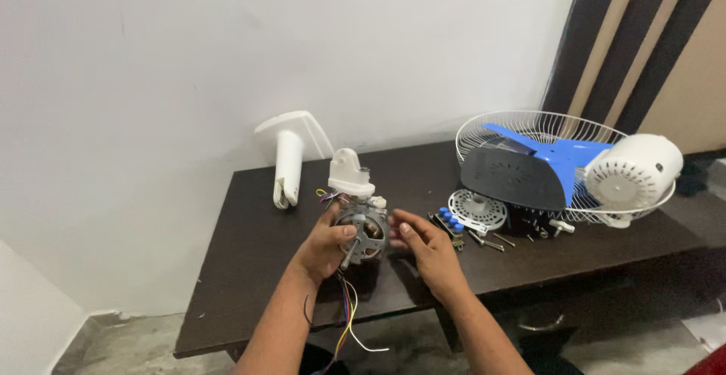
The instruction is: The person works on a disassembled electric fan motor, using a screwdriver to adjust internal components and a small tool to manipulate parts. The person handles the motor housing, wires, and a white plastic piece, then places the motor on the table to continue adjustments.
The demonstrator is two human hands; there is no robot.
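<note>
My left hand [324, 248] grips a metal fan motor [361, 231] with a protruding shaft and a white plastic gear housing [350, 173] on its top. Coloured wires [346, 322] trail from the motor down past the table edge. My right hand [426, 248] hovers just right of the motor, fingers spread, fingertips close to its rim and holding nothing. Both hands are above the dark brown table [249, 246].
A white fan stand piece [289, 156] leans against the wall at the back. To the right lie a white wire grille [544, 129] holding a blue fan blade [563, 156], a dark cover [513, 177], a white motor housing [631, 171], a white round vent disc [476, 210], a switch block with blue buttons [450, 224] and loose screws [490, 243].
</note>
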